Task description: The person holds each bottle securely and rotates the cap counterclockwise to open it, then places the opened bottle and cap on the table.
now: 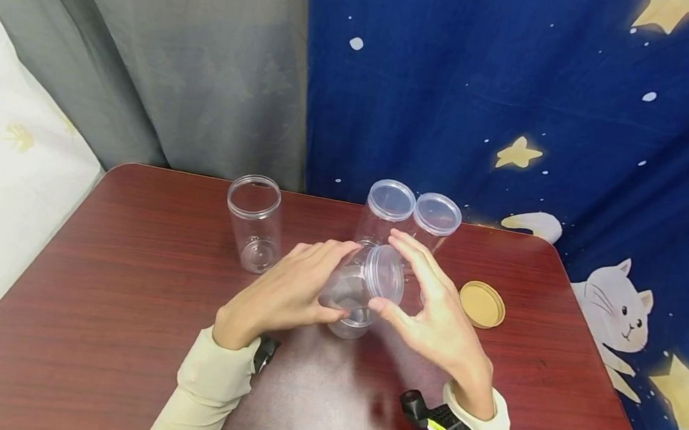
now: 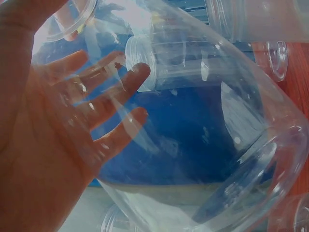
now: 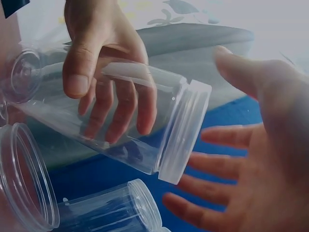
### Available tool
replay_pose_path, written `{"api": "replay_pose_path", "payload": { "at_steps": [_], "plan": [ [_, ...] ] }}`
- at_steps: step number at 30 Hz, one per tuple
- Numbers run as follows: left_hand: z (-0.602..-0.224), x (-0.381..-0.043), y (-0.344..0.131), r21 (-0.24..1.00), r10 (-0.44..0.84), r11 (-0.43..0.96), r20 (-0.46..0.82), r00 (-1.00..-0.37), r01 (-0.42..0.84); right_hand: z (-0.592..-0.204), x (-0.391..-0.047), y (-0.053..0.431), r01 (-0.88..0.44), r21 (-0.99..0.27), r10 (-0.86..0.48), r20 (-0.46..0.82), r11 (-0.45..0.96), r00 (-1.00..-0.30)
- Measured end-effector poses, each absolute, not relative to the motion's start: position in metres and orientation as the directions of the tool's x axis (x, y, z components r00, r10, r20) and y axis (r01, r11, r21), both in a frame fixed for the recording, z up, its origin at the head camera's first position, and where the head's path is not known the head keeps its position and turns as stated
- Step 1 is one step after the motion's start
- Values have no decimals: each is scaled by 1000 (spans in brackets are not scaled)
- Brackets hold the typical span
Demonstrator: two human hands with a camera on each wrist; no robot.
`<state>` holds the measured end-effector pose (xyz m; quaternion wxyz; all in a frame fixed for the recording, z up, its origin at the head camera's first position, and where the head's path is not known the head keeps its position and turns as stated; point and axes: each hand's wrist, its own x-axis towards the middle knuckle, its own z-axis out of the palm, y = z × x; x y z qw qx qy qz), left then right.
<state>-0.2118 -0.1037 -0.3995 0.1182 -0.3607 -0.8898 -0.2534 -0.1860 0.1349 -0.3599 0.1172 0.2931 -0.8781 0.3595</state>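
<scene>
A clear plastic jar [image 3: 130, 111] is tilted over the table, a translucent lid [image 1: 386, 274] on its end facing right. My left hand [image 1: 289, 290] grips the jar's body, thumb on the near side; its fingers show through the clear wall in both wrist views. Around the lidded end, my right hand [image 1: 435, 312] is spread, thumb and fingers apart. In the right wrist view a gap shows between that thumb and the lid [image 3: 186, 130], with the other fingertips close to its edge. Another jar's open threaded rim [image 3: 29, 179] appears below the held jar.
Two lidded clear jars [image 1: 391, 200] [image 1: 438, 214] stand at the back, partly hidden by my right hand. An open clear jar [image 1: 255, 226] stands to the left. On the right lies a gold lid [image 1: 482, 304] on the red-brown table [image 1: 121, 303]. Curtains [image 1: 432, 98] hang behind.
</scene>
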Motion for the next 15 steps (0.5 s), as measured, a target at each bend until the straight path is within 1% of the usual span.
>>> {"api": "replay_pose_path", "payload": {
  "at_steps": [5,15],
  "plan": [
    [-399,-211,-103,346,587,620,390,-709,704,-362,-186,132,-559,-521,-348,451,645,-822],
    [-399,-211,-103,329,593,624,391,-704,709,-361,-184,132,-483,-514,-309,389,708,-868]
  ]
}}
